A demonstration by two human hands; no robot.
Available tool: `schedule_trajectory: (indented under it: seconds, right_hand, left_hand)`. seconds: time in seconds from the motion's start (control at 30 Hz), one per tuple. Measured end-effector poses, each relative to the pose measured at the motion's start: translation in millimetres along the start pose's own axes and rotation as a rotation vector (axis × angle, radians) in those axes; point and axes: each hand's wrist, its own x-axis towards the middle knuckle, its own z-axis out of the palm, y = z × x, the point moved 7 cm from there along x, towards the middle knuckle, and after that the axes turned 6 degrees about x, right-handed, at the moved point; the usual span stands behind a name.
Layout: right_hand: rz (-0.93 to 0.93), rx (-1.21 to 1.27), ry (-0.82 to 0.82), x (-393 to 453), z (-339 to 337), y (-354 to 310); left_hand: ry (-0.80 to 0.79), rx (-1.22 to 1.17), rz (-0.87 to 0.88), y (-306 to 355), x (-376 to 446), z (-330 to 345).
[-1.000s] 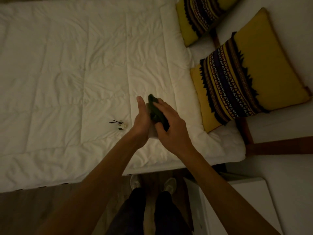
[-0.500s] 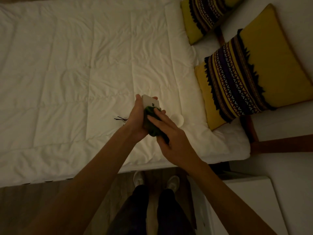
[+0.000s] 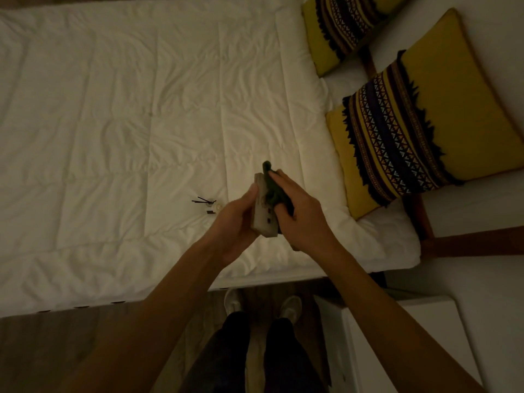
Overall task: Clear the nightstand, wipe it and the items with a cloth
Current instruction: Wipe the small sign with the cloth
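The right hand is gripping a dark green cloth, fingers curled over it and pressing it against the face of a small pale box. A bunched end of the cloth is poking up past the fingertips. The left hand is holding the box from the other side, thumb lying along its upper edge and the palm cupped round its back, so the box is standing tilted between the two hands, above the near part of the bed. In this dim light I cannot tell what the box is; two small dark marks are showing on its lower face.

Just to the left of the left hand, a little reed diffuser with thin dark sticks is sitting on the white quilted duvet, apart from the hands. The duvet is spreading wide across the bed, rumpled in soft folds. At the head of the bed, to the right, two yellow cushions with dark patterned bands and fringe are leaning up.

Down by the person's right forearm, the white nightstand is standing at the bedside, near the bed's corner. Below the arms, dark trousers and pale shoes are showing on a wooden floor.
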Motion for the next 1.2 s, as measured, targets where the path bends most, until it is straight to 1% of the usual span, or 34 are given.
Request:
schedule_trajectory:
  seconds: [0.1, 0.23, 0.33, 0.4, 0.5, 0.6, 0.7, 0.77, 0.83, 0.9, 0.97, 1.03, 1.13, 1.17, 1.2]
  right_hand:
    - [-0.044, -0.033, 0.009, -2.1, 2.0, -6.5]
    - [-0.173, -0.095, -0.041, -24.3, 20.5, -18.0]
    - [-0.255, -0.153, -0.053, -30.5, 23.3, -18.4]
    - [-0.268, -0.153, -0.057, -25.7, 20.3, -15.6]
    - [-0.195, -0.132, -0.043, -13.4, 13.5, -7.2]
    - [-0.067, -0.099, 0.037, 0.0, -2.2, 4.6]
    - [0.001, -0.071, 0.071, 1.6, -8.8, 13.0]
    - [-0.051, -0.1, 0.05, -10.7, -2.3, 11.5]
    - [-0.15, -0.165, 0.001, -29.0, 7.4, 8.8]
    - [-0.23, -0.219, -0.049, -40.1, 10.4, 10.8]
    - [-0.257, -0.234, -0.065, -38.5, 4.7, 14.5]
    - [-0.158, -0.129, -0.011, -30.1, -6.9, 23.1]
    - [0.167, 0.173, 0.177, -23.1, -26.7, 46.9]
    - [0.263, 0.26, 0.222, -23.9, -28.6, 53.6]
    - [0.318, 0.328, 0.242, -25.4, -28.0, 56.8]
  left_hand:
    - [0.04, -0.031, 0.024, 8.1, 6.7, 1.5]
    - [0.112, -0.067, 0.004, 23.1, 18.4, -6.3]
    - [0.121, -0.053, -0.025, 21.9, 19.9, -8.9]
    - [0.117, -0.024, -0.018, 16.6, 18.7, -9.1]
    - [0.096, 0.04, 0.02, 9.6, 15.8, -8.0]
    - [0.065, 0.145, 0.06, 3.7, 13.4, 0.0]
    - [0.075, 0.161, 0.07, 1.1, 17.5, 8.0]
    - [0.115, 0.087, 0.062, 0.8, 25.0, 4.7]
    - [0.162, -0.014, 0.015, -1.9, 30.2, -3.7]
    - [0.169, -0.03, -0.026, -8.1, 30.8, -9.7]
    - [0.142, -0.019, -0.043, -12.7, 28.7, -9.9]
    - [0.117, -0.031, -0.059, -16.6, 27.0, -8.2]
    - [0.138, -0.071, -0.109, -22.0, 24.2, -5.4]
    - [0.144, -0.101, -0.124, -24.0, 23.6, -3.4]
    - [0.148, -0.126, -0.136, -26.0, 23.0, -0.5]
